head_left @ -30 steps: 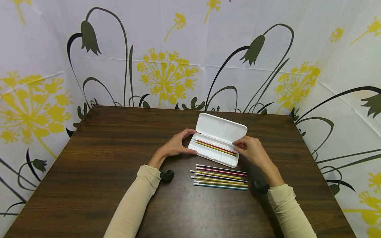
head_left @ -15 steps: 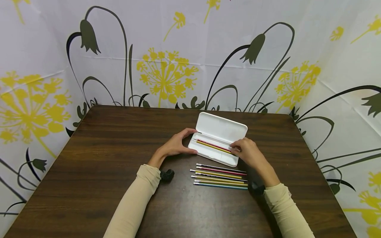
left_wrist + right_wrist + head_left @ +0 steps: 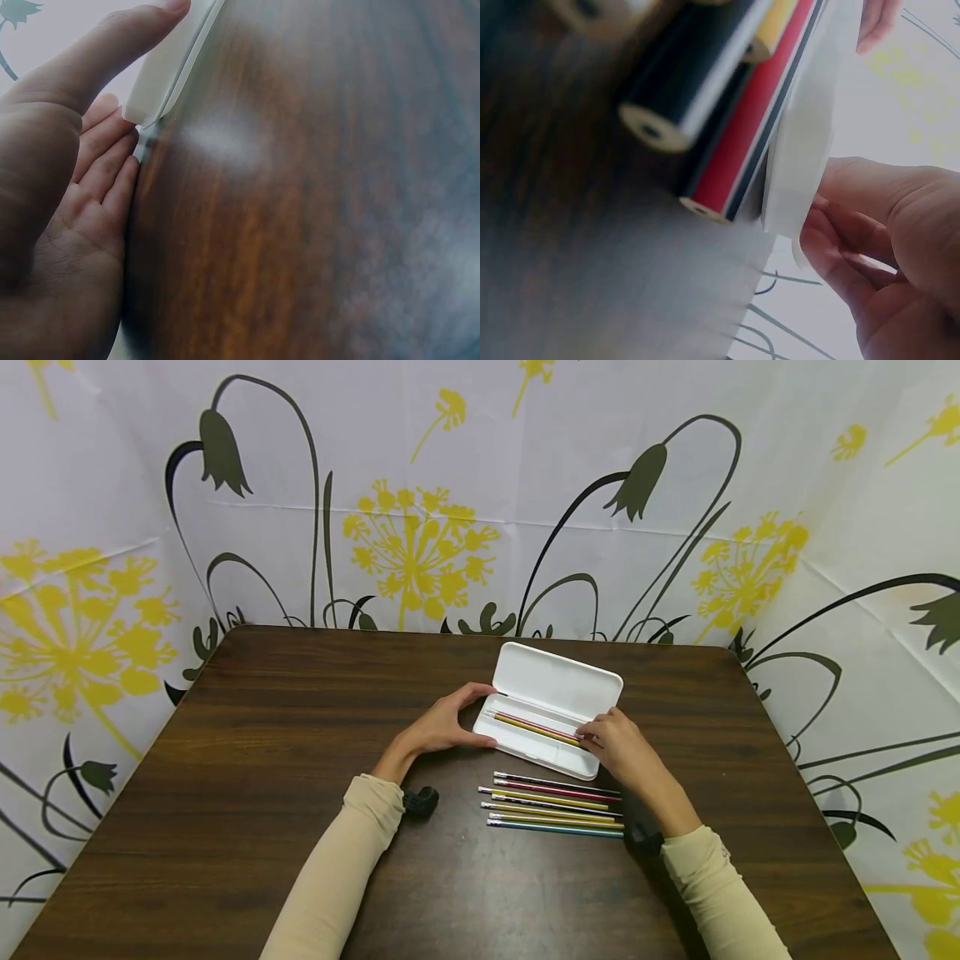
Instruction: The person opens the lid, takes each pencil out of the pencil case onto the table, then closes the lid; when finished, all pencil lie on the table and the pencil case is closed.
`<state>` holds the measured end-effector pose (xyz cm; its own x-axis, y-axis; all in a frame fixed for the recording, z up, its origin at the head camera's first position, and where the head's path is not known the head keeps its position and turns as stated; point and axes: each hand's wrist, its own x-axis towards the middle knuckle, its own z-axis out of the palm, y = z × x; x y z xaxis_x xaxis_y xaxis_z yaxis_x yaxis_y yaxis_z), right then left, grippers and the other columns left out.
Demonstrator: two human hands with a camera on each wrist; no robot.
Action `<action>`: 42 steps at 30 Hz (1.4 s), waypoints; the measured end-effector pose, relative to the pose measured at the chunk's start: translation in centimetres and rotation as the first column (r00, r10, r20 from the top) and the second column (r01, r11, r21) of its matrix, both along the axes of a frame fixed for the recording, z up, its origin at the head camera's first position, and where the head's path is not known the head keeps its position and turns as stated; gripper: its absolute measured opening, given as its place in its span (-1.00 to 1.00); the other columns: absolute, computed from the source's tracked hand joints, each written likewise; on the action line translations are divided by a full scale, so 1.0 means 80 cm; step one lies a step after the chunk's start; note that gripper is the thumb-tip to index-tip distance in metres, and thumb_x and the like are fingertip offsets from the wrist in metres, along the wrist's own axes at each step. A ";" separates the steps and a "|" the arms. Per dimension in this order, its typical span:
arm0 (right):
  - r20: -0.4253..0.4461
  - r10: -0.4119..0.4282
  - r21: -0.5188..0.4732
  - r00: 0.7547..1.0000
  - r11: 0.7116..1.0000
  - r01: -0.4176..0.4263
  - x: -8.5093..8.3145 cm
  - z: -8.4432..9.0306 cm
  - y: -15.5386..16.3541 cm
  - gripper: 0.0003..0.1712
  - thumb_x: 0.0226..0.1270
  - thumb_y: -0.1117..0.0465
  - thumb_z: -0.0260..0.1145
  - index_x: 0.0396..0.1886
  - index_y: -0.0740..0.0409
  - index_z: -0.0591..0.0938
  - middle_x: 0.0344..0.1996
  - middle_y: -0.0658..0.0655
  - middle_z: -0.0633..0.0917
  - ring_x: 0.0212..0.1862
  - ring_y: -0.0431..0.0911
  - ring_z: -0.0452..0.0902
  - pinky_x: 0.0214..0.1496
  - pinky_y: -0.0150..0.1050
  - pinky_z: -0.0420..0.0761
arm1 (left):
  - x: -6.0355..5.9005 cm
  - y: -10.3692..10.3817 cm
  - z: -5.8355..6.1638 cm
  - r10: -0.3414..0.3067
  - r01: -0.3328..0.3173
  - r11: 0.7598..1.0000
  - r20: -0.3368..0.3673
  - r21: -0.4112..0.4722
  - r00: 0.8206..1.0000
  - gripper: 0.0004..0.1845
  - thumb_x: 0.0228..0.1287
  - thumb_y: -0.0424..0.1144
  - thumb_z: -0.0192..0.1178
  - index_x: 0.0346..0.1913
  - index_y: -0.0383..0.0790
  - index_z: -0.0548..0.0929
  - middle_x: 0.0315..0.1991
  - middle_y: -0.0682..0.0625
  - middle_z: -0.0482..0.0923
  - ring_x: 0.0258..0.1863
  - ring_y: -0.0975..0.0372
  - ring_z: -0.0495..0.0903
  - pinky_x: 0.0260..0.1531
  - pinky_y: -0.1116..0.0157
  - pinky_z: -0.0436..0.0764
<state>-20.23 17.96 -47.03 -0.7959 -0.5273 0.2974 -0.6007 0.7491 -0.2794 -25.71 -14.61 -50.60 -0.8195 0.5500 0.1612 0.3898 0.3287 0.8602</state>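
A white pencil case (image 3: 536, 756) lies with its lid raised, holding a red pencil and a yellow pencil (image 3: 532, 727) side by side. My left hand (image 3: 438, 723) holds the case's left end, thumb at the near corner and fingers at the far one. In the left wrist view, that thumb (image 3: 112, 49) presses on the case's side. Over the right ends of the two pencils, my right hand (image 3: 622, 747) has its fingers curled and pinches them; its fingertips hide those ends. In the right wrist view the right thumb (image 3: 877, 187) reaches over the case's end wall.
Several pencils (image 3: 555, 805) lie in a rough row on the dark wooden table (image 3: 262, 793), just in front of the case. The case's raised lid (image 3: 557, 681) leans back toward the patterned cloth (image 3: 450, 560) behind the table.
My right hand has moved a little left, from the case's right edge onto the pencils' right ends. My left hand and the case have stayed in place.
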 end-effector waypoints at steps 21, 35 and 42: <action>0.113 -0.008 -0.327 0.994 0.944 0.045 0.005 0.003 0.025 -0.85 0.13 0.40 0.49 -0.27 0.20 0.79 -0.38 0.04 0.73 -0.38 -0.16 0.61 -0.35 -0.30 0.61 | 0.000 0.000 0.001 0.004 -0.004 1.000 0.007 -0.026 1.000 -0.09 -0.10 -0.05 0.60 0.35 -0.12 0.37 0.32 0.10 0.35 0.39 0.29 0.21 0.37 0.21 0.17; 0.135 0.033 -0.486 0.990 0.873 0.037 0.012 0.027 0.057 -0.75 0.11 0.42 0.49 -0.22 0.08 0.79 -0.29 -0.01 0.74 -0.32 -0.16 0.62 -0.33 -0.43 0.59 | 0.025 0.003 0.038 -0.015 0.015 0.999 0.006 0.028 1.000 -0.15 -0.04 -0.34 0.56 0.32 -0.41 0.36 0.32 -0.27 0.34 0.40 -0.05 0.22 0.36 -0.01 0.16; 0.102 0.157 -0.501 0.982 0.861 -0.085 0.040 0.016 0.060 -0.68 0.02 0.56 0.47 -0.22 0.20 0.77 -0.29 0.10 0.73 -0.24 -0.03 0.64 -0.26 -0.28 0.63 | 0.004 0.001 0.008 0.002 -0.002 1.000 -0.002 -0.013 1.000 -0.10 -0.08 -0.15 0.60 0.35 -0.19 0.37 0.33 -0.01 0.36 0.40 0.21 0.21 0.37 0.15 0.17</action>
